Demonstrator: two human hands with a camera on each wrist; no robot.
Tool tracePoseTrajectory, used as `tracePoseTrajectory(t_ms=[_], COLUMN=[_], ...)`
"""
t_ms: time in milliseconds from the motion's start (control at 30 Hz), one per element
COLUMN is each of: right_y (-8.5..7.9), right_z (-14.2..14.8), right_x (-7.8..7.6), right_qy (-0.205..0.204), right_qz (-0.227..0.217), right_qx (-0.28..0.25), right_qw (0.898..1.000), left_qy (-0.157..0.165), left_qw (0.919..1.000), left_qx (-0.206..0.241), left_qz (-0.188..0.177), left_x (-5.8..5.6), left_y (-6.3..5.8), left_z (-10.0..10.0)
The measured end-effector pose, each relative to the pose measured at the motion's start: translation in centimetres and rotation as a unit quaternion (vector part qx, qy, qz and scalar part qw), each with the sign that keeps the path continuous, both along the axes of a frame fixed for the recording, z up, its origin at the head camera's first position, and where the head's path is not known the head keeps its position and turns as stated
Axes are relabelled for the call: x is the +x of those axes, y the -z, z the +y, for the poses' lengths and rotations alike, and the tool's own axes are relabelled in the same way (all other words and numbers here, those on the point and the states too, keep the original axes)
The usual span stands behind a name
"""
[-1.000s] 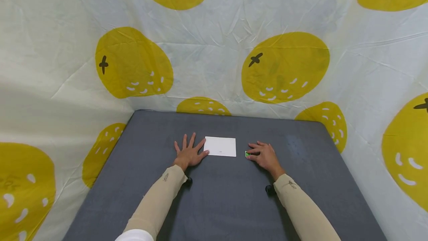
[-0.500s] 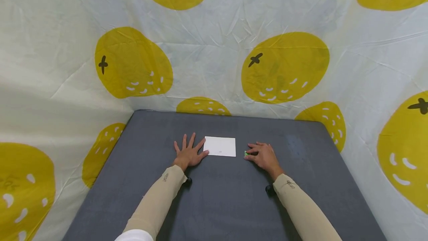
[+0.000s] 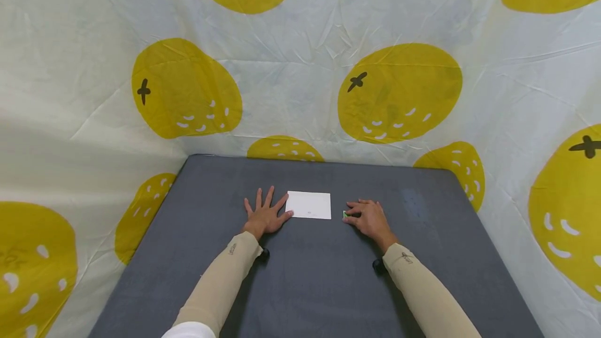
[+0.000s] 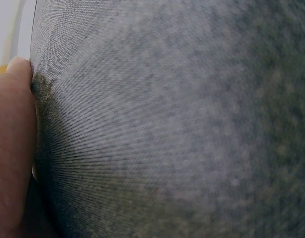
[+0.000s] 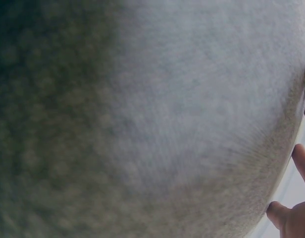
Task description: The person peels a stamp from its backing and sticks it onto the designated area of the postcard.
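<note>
A white rectangular sheet of paper or card (image 3: 308,205), with a small faint mark near its lower edge, lies flat on the dark grey table. My left hand (image 3: 264,219) is spread out on the table, its thumb and index fingertips at the sheet's left edge. To the right of the sheet, my right hand (image 3: 372,220) pinches a small green-and-white piece (image 3: 345,214) between thumb and finger. Most of that piece is hidden by the fingers, so its kind cannot be told. Each wrist view shows mainly blurred cloth, with the left thumb (image 4: 14,129) and right fingertips (image 5: 302,161) at the edges.
The grey cloth-covered table (image 3: 310,275) has its far edge against a white curtain (image 3: 291,82) printed with large yellow fruit. Similar cloth hangs at the left and right sides. A dark wrist camera (image 3: 378,266) sits under the right wrist.
My right hand has shifted very slightly to the left with the small green-and-white piece, and less of its green shows. The left hand and the white sheet stay put.
</note>
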State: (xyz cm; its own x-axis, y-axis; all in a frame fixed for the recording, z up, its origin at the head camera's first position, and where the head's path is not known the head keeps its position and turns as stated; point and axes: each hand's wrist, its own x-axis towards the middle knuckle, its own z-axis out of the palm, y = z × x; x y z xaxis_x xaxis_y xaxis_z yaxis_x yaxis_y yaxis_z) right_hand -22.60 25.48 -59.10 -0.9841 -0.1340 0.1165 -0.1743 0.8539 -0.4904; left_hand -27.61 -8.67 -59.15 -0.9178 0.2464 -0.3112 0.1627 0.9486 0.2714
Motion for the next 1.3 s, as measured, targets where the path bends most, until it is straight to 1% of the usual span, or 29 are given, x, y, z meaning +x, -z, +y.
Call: tracePoseTrajectory(t_ms=[133,200,367,433,667,767,933,1033,1133,1300], right_y=[0.09,0.12,0.14,0.15,0.24,0.32,0.57,0.59,0.51,0.0], right_z=[-0.06,-0.09,-0.16,-0.17,-0.22,-0.29,-0.13,0.03,0.09,-0.04], right_x=[0.03,0.02,-0.01,0.0,0.09,0.06,-0.15,-0.35,-0.55,-0.86], right_qy=[-0.001,-0.004,-0.012,-0.015,-0.036,-0.048,-0.065,-0.069,-0.07,-0.061], right_qz=[0.003,0.006,0.019,0.025,0.037,0.054,0.103,0.119,0.116,0.088], right_qx=[-0.009,-0.014,-0.01,-0.005,-0.007,-0.016,-0.031,-0.037,-0.038,-0.039], right_qw=[1.0,1.0,1.0,1.0,0.999,0.997,0.992,0.99,0.99,0.993], left_qy=[0.003,0.001,0.0,0.0,-0.001,-0.001,0.001,0.001,0.0,0.0], left_qw=[0.9999,1.0,0.9999,0.9998,0.9998,0.9998,0.9997,0.9997,0.9997,0.9998], left_qx=[0.005,0.004,-0.003,-0.005,-0.009,-0.008,-0.009,-0.009,-0.009,-0.005], left_qz=[0.013,0.006,0.011,0.018,0.018,0.02,0.021,0.022,0.022,0.02], left_x=[0.23,0.19,0.32,0.41,0.42,0.39,0.38,0.4,0.43,0.41], left_y=[-0.14,-0.06,-0.22,-0.33,-0.29,-0.26,-0.15,-0.16,-0.21,-0.54], left_z=[-0.07,-0.04,-0.03,-0.06,-0.11,-0.14,-0.09,-0.07,-0.05,-0.01])
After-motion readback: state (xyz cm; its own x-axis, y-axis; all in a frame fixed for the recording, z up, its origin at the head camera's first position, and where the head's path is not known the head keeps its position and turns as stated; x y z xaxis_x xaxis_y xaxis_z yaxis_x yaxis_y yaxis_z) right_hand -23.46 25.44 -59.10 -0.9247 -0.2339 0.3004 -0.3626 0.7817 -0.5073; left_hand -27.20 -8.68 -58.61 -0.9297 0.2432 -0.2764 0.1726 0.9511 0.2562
